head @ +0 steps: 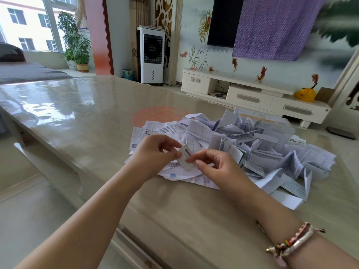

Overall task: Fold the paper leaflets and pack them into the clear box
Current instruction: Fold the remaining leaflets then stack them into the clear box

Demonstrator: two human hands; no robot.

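Leaflet [186,157], small & folded, pinched in my left hand [153,152] and right hand [211,164] grip, over paper pile [272,158] on tabletop [97,105]; clear box [272,127] behind.

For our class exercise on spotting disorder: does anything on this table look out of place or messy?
Yes. The white paper leaflets lie in a loose, half-folded heap across the glossy beige table, crowding and overflowing the clear plastic box rather than stacked inside. Both hands, left and right, pinch one small folded leaflet.

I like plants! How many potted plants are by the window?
2: a tall plant in a white pot and a smaller plant in an orange pot beside it. More may be hidden.
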